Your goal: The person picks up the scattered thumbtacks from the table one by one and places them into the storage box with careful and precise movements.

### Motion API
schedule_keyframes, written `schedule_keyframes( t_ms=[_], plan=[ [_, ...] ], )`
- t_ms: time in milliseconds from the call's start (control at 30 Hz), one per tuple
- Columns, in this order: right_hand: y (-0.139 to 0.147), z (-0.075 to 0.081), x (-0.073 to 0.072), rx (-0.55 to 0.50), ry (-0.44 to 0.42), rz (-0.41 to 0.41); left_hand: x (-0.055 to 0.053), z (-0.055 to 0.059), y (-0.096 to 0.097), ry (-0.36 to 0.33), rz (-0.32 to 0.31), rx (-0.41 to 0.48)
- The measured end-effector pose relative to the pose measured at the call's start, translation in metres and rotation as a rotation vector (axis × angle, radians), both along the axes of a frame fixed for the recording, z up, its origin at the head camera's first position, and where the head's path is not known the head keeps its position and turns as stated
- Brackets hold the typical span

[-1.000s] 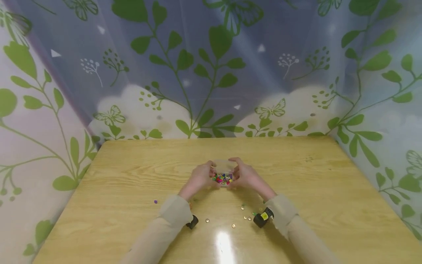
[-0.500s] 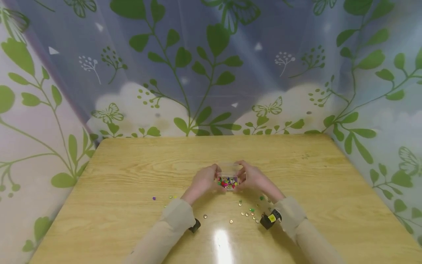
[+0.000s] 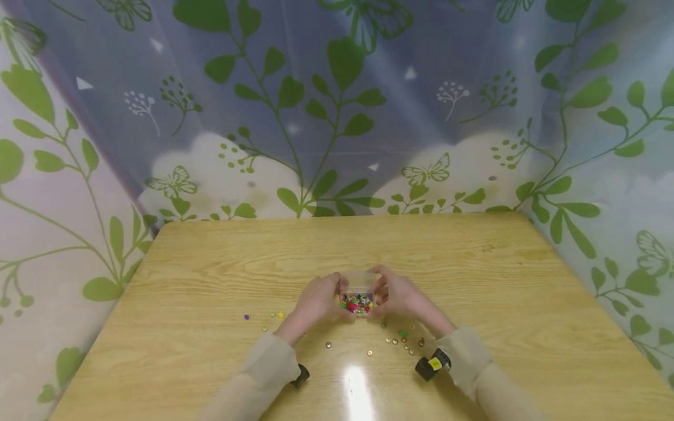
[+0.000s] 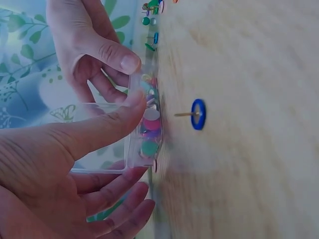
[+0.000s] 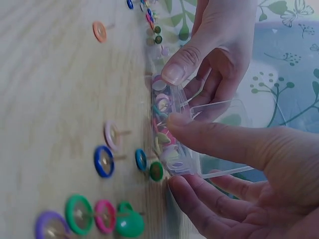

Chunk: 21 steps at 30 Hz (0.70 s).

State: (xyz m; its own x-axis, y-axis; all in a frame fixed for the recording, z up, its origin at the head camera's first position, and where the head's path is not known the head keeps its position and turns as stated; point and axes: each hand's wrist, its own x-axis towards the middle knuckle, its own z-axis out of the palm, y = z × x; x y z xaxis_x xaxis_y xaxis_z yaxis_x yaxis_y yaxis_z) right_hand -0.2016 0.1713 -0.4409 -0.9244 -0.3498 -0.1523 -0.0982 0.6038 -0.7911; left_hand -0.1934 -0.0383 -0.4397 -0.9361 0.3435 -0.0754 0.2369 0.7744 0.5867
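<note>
A small clear plastic box [image 3: 357, 280], lid raised at the far side, is filled with colourful thumbtacks [image 3: 358, 304]. My left hand [image 3: 317, 299] holds its left side and my right hand [image 3: 401, 296] its right side. In the left wrist view, the left thumb [image 4: 109, 124] lies along the box's near wall, fingers beneath. The right wrist view has the right thumb [image 5: 224, 137] against the same wall and the fingertips at the box's lower corner. The box is right at the tabletop; whether it touches cannot be told.
Loose thumbtacks [image 3: 395, 341] lie scattered on the wooden table [image 3: 210, 374] near the right wrist. A purple tack [image 3: 246, 317] and a yellow tack [image 3: 281, 315] lie left of the left forearm. A leaf-patterned curtain [image 3: 326, 146] hangs behind the table's far edge.
Over the last half second both hands have brought the box slightly nearer to me and a little left. The grip on it looks the same, and the lid stays raised.
</note>
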Motion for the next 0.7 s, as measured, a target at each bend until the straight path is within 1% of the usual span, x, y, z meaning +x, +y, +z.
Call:
schedule_keyframes(
  t_ms=[133, 367, 467, 567, 700],
  plan=[
    [-0.002, 0.0, 0.006, -0.002, 0.023, 0.032, 0.005, -0.002, -0.005, -0.01, -0.007, 0.02],
    [-0.006, 0.001, 0.017, 0.017, 0.004, 0.012, 0.016, -0.006, -0.012, -0.019, -0.021, 0.053],
    [-0.006, 0.0, 0.02, 0.014, 0.008, 0.027, 0.019, -0.007, -0.014, -0.014, -0.027, 0.065],
    [-0.006, -0.001, 0.022, 0.009, 0.018, 0.038, 0.02, -0.009, -0.016, -0.02, -0.025, 0.086],
    [-0.005, 0.0, 0.023, 0.001, 0.033, 0.046, 0.019, -0.012, -0.017, -0.034, -0.027, 0.114]
  ],
)
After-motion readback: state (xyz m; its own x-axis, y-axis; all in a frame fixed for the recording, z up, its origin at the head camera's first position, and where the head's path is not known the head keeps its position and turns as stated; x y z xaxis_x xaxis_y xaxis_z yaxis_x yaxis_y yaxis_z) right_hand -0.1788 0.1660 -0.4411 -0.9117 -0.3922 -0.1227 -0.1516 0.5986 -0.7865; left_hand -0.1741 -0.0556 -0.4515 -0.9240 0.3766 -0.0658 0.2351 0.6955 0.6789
